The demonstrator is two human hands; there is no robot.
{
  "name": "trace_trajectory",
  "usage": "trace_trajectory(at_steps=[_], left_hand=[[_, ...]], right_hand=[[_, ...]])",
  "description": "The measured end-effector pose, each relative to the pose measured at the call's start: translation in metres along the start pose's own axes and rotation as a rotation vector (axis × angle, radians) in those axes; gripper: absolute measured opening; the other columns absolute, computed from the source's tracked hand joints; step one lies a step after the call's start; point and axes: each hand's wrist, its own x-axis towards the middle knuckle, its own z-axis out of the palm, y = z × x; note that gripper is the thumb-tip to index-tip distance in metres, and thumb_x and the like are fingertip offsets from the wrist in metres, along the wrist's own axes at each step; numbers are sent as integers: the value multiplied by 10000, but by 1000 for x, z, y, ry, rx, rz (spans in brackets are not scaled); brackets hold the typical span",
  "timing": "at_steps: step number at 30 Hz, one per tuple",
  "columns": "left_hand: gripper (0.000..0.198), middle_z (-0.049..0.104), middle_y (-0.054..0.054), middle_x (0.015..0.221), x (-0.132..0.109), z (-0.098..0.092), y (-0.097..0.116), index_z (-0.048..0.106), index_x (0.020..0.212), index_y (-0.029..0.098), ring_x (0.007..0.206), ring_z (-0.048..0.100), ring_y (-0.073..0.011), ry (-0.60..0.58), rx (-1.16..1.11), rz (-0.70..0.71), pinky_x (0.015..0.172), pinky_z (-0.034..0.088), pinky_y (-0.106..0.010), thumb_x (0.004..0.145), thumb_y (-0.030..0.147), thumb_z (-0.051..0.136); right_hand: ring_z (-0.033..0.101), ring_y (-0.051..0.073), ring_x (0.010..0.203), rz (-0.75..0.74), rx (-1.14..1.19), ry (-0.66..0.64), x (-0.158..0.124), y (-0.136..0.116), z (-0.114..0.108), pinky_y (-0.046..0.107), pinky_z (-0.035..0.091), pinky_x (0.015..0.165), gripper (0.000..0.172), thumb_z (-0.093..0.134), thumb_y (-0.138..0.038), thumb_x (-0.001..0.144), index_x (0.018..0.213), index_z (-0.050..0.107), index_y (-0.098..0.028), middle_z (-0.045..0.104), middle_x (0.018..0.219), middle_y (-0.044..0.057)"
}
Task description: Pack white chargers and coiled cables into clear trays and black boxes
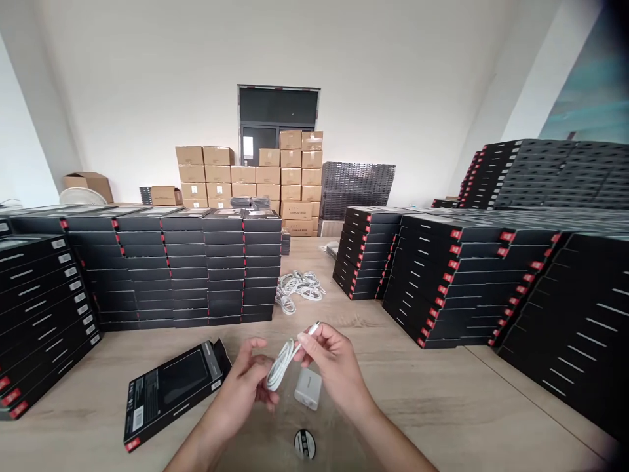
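A white coiled charging cable (281,367) is held up above the table between my two hands. My right hand (330,354) pinches the cable near its plug end, and the metal tip points up past the thumb. My left hand (248,373) has its thumb and lower fingers around the left side of the coil, its index finger standing off it. Below the hands lies a white power adapter (308,388). Closer to me is a round black-and-white disc (305,444). To the left rests a flat black box (174,393) with its end flap up.
More white cables (299,286) lie in a tangled heap further back. Stacks of black boxes (187,269) stand on the left, and other black box stacks (432,282) on the right. Brown cartons (255,177) are piled by the far wall.
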Motion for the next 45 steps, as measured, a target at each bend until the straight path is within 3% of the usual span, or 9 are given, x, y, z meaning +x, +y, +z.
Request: trace_trajectory(at_steps=[4,10,16,22,29,36,39,45], left_hand=[[287,608,1,893,-4,5,2,462,897,238,717,658,-167,-124,3,89,601,493,-276,817,469,611],[328,619,-39,798,-9,11,2,637,861,160,729,582,-161,-284,236,86,594,468,-249,857,481,565],[347,669,-74,851,-10,14,-4,700,844,132,704,579,-147,-303,118,24,648,467,-258,848,463,597],[349,697,-133,1001,-12,15,1,686,750,132,842,657,-214,-287,-115,-73,605,469,-246,819,471,636],[327,713,-153,1038,-11,14,2,702,798,122,767,678,-165,-218,-193,-113,547,451,-200,789,449,688],[284,721,-167,1041,-12,14,-3,688,873,123,748,674,-148,-256,-261,-139,560,445,-195,822,401,665],[285,719,-164,1025,-13,16,-4,678,876,122,731,657,-144,-252,-279,-154,550,426,-198,842,401,633],[210,696,-112,1002,-12,17,-1,656,790,139,721,601,-134,-214,-322,-191,580,406,-221,805,348,645]], right_hand=[[608,150,549,8,0,108,3,-4,-5,239,449,487,334,759,-468,708,624,603,-184,661,599,15],[566,141,491,-40,-109,159,-2,-10,0,264,442,516,298,783,-410,680,576,605,-196,612,517,-18],[548,144,491,-44,-157,188,-4,-10,1,270,421,521,290,751,-392,711,581,577,-200,581,510,-26],[546,187,754,-309,-328,305,2,-7,-8,301,428,705,193,758,-331,699,614,625,-220,570,775,16],[512,173,739,-210,-206,244,10,5,-16,263,407,669,291,704,-441,754,643,569,-207,567,794,21],[566,229,942,-172,-165,260,16,6,-24,286,423,784,324,756,-457,695,591,583,-203,627,944,48],[569,207,870,-127,-140,215,14,4,-24,279,423,751,318,767,-447,688,609,586,-198,640,896,37],[466,120,555,-5,-121,42,11,0,-20,245,368,555,383,672,-522,765,598,597,-186,556,576,-37]])
